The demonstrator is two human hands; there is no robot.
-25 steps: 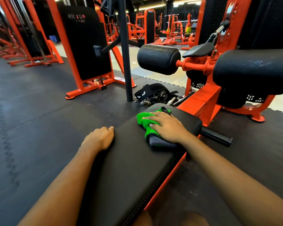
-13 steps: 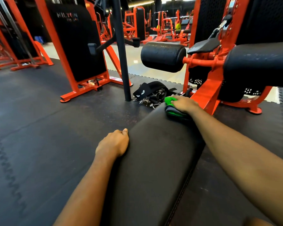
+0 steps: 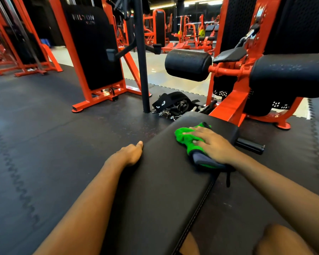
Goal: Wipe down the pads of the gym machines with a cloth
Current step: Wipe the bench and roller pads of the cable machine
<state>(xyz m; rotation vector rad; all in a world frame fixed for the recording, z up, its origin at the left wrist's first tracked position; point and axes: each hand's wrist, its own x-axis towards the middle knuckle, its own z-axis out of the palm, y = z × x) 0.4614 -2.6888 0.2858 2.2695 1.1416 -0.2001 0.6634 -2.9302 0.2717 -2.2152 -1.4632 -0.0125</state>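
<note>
while the right hand presses the cloth flat-fingered on the pad, left hand curled over its edge, straps beyond

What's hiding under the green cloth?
The green cloth lies on the black bench pad, with the right hand pressing flat on top. The patch of pad beneath it is covered, so unseen.

A gym: rows of orange weight machines on black rubber flooring.
</note>
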